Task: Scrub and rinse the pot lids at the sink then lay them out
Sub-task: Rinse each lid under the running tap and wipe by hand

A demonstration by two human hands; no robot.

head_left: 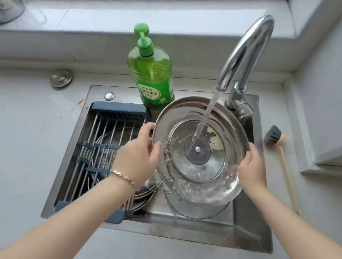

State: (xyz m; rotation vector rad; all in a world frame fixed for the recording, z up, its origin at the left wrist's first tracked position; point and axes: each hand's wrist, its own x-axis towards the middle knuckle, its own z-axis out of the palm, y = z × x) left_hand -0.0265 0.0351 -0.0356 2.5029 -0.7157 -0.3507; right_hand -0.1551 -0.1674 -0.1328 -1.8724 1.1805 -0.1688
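A pale grey stone countertop (13, 147) surrounds a rectangular stainless-steel sink (203, 235). Over the sink's left half lies a steel-bar drying rack with dark blue end pieces (104, 140), with round metal cookware dimly visible beneath it. Above the right half of the basin is the round glass pot lid with a wide steel rim (223, 125). Being circular, it has no long axis; its inner face points up, the dark centre disc and screw showing, and it tilts with the near edge lower, where water collects. The left hand (138, 153) grips the left rim, thumb on the inner face, and the right hand (251, 166) clasps the right rim. A curved chrome faucet (248, 47) pours water onto the lid's centre. A translucent green pump bottle of dish soap (152, 73) stands just behind the lid, and a dark-bristled wooden-handled brush (273, 136) lies on the counter to the right.
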